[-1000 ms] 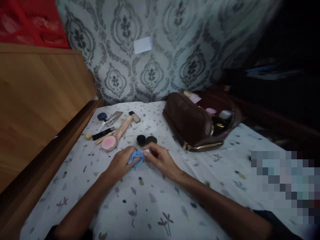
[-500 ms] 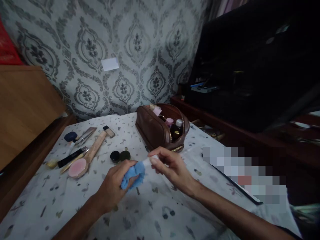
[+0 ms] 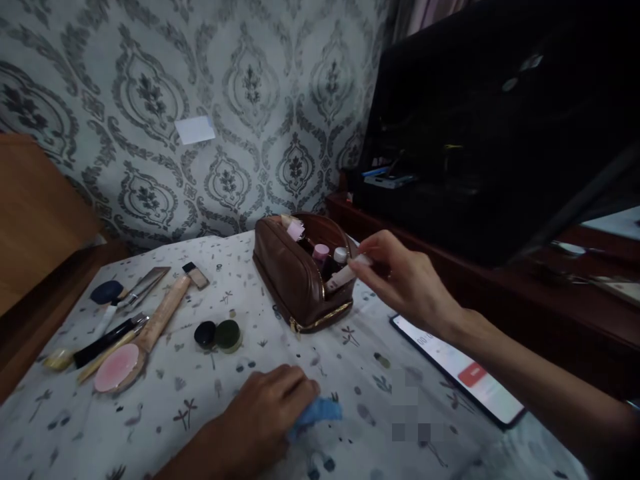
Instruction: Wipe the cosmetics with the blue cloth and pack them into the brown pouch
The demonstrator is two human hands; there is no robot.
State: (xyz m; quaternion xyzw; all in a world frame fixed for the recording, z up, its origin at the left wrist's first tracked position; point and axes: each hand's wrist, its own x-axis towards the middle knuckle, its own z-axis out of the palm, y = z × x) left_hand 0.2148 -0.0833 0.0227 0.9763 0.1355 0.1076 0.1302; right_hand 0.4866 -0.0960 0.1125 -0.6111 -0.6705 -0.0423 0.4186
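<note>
Blue cloth (image 3: 316, 411) sits bunched under the left hand (image 3: 270, 408), low centre. Right hand (image 3: 405, 283), arm outstretched, pinches a pale tube (image 3: 344, 273) at the brown pouch (image 3: 295, 277) mouth, mid-frame. Bare sheet (image 3: 210, 400) lies between; a phone (image 3: 457, 370) lies right.

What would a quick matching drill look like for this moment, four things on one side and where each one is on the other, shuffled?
Things:
1. blue cloth
2. small tube
3. phone
4. two round pots

Places:
A. flat on the sheet, under the right forearm
B. side by side on the sheet, left of the brown bag
C. under the left hand
D. in the right hand, at the bag's open top

Pairs: 1-C, 2-D, 3-A, 4-B
</note>
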